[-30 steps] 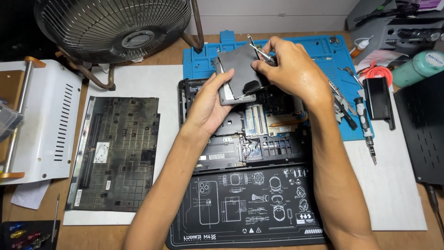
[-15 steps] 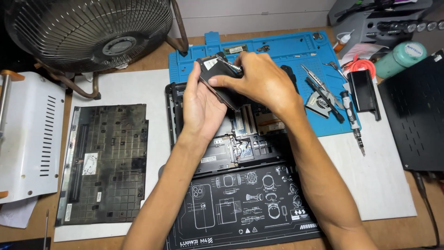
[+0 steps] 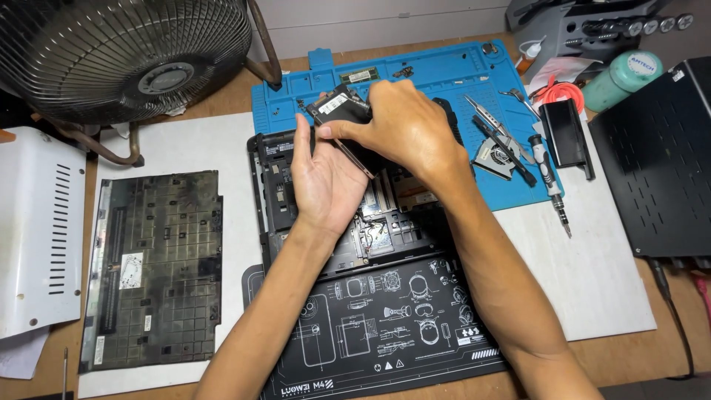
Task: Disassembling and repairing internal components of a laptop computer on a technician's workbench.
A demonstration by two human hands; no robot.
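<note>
While your left hand (image 3: 326,181) cups the flat black drive (image 3: 342,111) from below and your right hand (image 3: 404,126) pinches its edge, both closed on it, keep it level above the open laptop (image 3: 370,222). Hold only the sides, and move it slowly.

A pale rectangular label (image 3: 338,103) sits on the dark flat drive pinched between both hands, just at the fingertips. Well left of the grip, two small white stickers (image 3: 131,270) lie on the black perforated bottom cover. Far right of the grip, a white printed label (image 3: 642,65) wraps the green cylindrical bottle. Below the grip, white printed diagrams cover the black rectangular mat (image 3: 378,326).
</note>
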